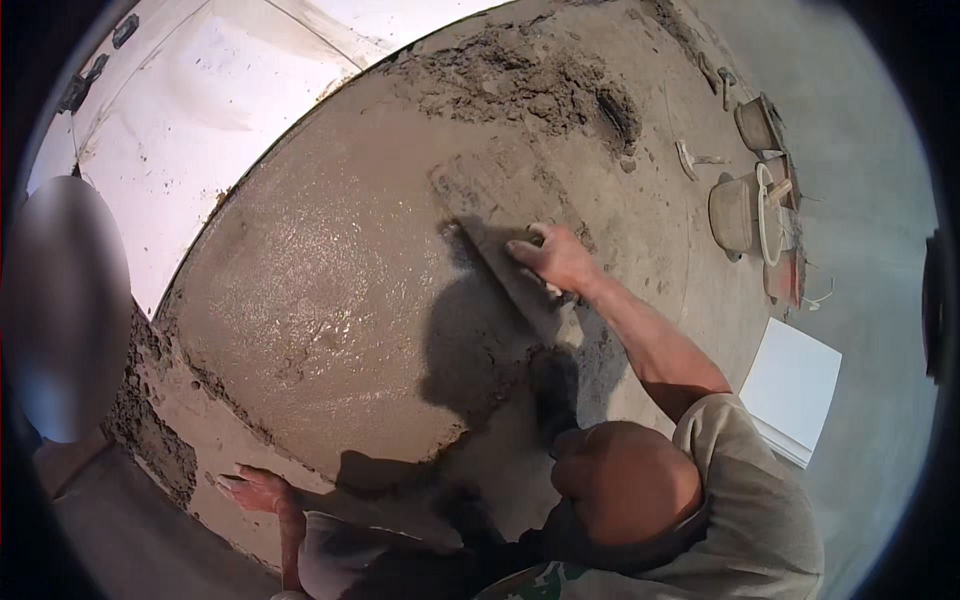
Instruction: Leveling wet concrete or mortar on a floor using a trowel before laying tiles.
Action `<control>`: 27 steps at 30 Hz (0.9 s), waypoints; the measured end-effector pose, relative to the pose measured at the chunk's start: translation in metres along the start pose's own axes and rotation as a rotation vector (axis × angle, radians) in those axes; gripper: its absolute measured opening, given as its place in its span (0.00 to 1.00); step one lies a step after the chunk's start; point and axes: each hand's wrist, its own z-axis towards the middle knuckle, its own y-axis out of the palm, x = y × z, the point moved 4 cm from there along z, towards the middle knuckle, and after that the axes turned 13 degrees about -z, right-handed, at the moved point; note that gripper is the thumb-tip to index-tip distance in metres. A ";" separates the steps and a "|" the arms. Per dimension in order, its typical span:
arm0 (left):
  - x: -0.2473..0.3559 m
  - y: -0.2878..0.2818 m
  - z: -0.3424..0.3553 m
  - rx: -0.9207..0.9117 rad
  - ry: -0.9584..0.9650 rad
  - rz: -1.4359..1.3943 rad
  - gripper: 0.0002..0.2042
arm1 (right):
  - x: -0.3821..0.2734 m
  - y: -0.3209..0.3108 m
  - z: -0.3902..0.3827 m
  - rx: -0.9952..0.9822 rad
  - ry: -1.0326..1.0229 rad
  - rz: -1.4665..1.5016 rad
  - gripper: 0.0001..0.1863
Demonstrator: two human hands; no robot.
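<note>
My right hand [560, 258] is closed round the handle of a long, flat, rectangular float [505, 265]. Its mortar-smeared blade lies on the grey screed, in the middle of the view. To its left spreads a smooth, wet, shiny patch of mortar [310, 290], partly in shadow. Down at the lower left my left hand [255, 490] holds nothing, its fingers apart, low over the mortar-covered floor beyond the patch's near edge; whether it touches is hard to tell. A dark boot [555, 390] stands just below the float.
Rough heaped mortar [520, 80] lies at the far side. White tiles [210, 90] cover the far left. At right stand a bucket [735, 215], a smaller tub [758, 125], a hand tool [697, 160] and stacked white tiles [792, 385]. Another person [70, 310], blurred, is at the left edge.
</note>
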 end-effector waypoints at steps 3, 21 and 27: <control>0.009 -0.004 -0.003 0.018 -0.009 0.022 0.32 | -0.005 0.014 -0.008 -0.074 0.104 0.041 0.31; 0.003 -0.002 -0.004 -0.020 -0.015 0.008 0.33 | 0.024 0.006 0.002 0.227 0.291 0.243 0.25; 0.006 -0.008 0.001 -0.063 -0.050 0.053 0.33 | -0.055 0.057 -0.004 0.088 0.171 0.238 0.25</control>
